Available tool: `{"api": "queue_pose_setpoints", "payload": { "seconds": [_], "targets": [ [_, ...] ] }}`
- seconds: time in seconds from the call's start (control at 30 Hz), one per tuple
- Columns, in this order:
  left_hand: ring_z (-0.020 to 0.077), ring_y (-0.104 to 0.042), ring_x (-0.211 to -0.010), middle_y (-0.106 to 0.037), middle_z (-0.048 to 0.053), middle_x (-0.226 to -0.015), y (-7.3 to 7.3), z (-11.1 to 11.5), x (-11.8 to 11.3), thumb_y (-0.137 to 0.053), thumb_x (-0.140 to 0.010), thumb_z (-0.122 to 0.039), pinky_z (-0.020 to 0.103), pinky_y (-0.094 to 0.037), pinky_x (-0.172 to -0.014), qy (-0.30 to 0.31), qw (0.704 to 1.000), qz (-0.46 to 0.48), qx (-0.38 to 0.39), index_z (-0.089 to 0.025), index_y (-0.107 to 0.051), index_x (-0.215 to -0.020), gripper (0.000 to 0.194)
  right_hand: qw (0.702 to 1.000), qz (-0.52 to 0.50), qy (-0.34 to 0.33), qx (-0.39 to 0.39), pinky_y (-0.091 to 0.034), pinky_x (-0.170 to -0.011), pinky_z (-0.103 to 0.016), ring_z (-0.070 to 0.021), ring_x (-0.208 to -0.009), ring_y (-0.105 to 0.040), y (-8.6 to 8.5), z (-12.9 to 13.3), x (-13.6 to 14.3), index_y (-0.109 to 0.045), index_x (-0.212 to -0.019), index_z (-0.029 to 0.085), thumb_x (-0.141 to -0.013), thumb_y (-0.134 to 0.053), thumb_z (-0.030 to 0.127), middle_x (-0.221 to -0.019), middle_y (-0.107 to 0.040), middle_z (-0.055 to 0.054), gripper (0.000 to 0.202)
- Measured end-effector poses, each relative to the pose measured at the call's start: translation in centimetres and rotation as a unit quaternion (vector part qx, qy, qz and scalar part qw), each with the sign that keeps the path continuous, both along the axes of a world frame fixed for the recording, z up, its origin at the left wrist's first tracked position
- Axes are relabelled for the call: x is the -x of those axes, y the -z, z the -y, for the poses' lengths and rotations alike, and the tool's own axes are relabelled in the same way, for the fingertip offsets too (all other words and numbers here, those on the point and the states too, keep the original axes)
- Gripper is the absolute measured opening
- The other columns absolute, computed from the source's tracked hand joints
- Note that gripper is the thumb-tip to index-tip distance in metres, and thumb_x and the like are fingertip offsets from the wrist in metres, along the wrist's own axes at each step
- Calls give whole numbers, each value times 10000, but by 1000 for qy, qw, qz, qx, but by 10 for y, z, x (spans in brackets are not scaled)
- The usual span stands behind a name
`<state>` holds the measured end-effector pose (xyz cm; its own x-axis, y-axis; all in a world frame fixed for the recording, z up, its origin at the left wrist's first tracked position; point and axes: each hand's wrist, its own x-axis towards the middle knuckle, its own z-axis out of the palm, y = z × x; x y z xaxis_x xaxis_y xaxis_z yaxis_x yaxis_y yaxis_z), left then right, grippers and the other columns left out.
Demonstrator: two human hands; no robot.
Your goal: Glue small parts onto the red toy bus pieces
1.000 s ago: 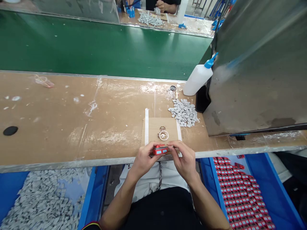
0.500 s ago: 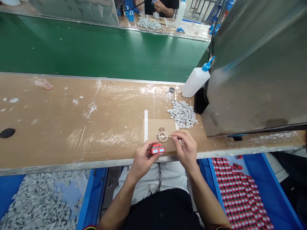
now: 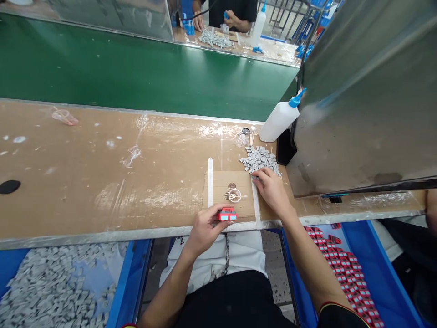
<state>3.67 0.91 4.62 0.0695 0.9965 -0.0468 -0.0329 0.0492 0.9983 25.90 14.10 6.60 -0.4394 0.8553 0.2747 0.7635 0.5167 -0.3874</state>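
Note:
My left hand (image 3: 205, 229) grips a small red toy vehicle part (image 3: 227, 214) with two pale blue window panels, held above the bench's front edge. Just beyond it, a small clear round cup (image 3: 235, 195) rests on a cardboard sheet (image 3: 218, 182), and a thin stick (image 3: 243, 196) leans in it, free of my fingers. My right hand (image 3: 271, 189) is at the near edge of a pile of small flat grey pieces (image 3: 259, 158). Its thumb and index fingertips are brought together there; what is between them is too small to make out.
A white squeeze bottle (image 3: 280, 120) with a blue nozzle stands beside a metal panel (image 3: 362, 114). Beyond the bench runs a green belt (image 3: 146, 73), with another person's hand (image 3: 232, 20) past it. Blue bins hold grey pieces (image 3: 51, 291) and red parts (image 3: 351, 273).
My right hand has let go of the stick, which now lies in the cup, and has moved up and right to the grey pile. My left hand still holds the red part.

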Motion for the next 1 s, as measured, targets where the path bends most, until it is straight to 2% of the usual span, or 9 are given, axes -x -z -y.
{"api": "queue_pose_setpoints", "payload": {
  "seconds": [0.2, 0.37, 0.47, 0.6, 0.73, 0.83, 1.0],
  "targets": [
    [205, -782, -842, -806, 89, -1031, 2, 1, 0, -760, -866, -293, 286, -649, -770, 5, 1000, -10, -16, -176, -738, -1111, 272, 990, 123, -7, -66, -464, -706, -328, -241, -839, -598, 12, -7, 2, -714, -972, 217, -985, -517, 144, -947, -664, -99, 210],
    [202, -787, -842, -809, 91, -1024, 3, 0, 1, -761, -867, -280, 284, -653, -782, 5, 1000, -8, -23, -173, -742, -1106, 263, 990, 123, 11, -66, -459, -742, -333, -255, -861, -597, 6, -14, 1, -698, -920, 187, -981, -482, 94, -933, -665, -124, 243],
    [204, -789, -840, -811, 99, -1038, 3, 0, 1, -764, -866, -279, 288, -658, -791, 4, 1000, -12, -29, -168, -746, -1117, 275, 996, 59, 20, -70, -479, -782, -341, -258, -900, -609, -5, -7, -1, -681, -972, 185, -992, -439, 100, -956, -657, -122, 258],
    [224, -792, -898, -805, 118, -1117, 5, 1, 2, -776, -857, -278, 302, -666, -801, 3, 999, -12, -34, -171, -754, -1169, 331, 994, -82, 50, -51, -500, -762, -326, -218, -838, -623, -12, 24, -9, -661, -1010, 197, -996, -448, 141, -948, -620, -80, 221],
    [239, -791, -949, -805, 122, -1146, 6, 0, 3, -786, -855, -294, 315, -663, -832, 8, 998, -18, -54, -188, -750, -1229, 391, 987, -143, 74, 0, -513, -728, -312, -190, -765, -609, -2, 60, -13, -704, -985, 204, -984, -492, 164, -853, -562, -41, 216],
    [239, -789, -949, -819, 105, -1104, 5, -1, 5, -779, -866, -303, 325, -656, -847, 18, 997, -29, -70, -205, -744, -1253, 401, 981, -172, 86, 35, -526, -748, -319, -199, -816, -617, 3, 80, -9, -743, -992, 216, -969, -520, 154, -873, -585, -51, 233],
    [237, -793, -932, -826, 102, -1057, 3, -1, 6, -784, -857, -288, 310, -639, -860, 43, 997, -14, -58, -196, -737, -1246, 402, 951, -273, 49, 139, -549, -732, -295, -181, -824, -657, -15, 104, 7, -778, -1042, 250, -968, -595, 186, -911, -675, -51, 207]
  ]
}}
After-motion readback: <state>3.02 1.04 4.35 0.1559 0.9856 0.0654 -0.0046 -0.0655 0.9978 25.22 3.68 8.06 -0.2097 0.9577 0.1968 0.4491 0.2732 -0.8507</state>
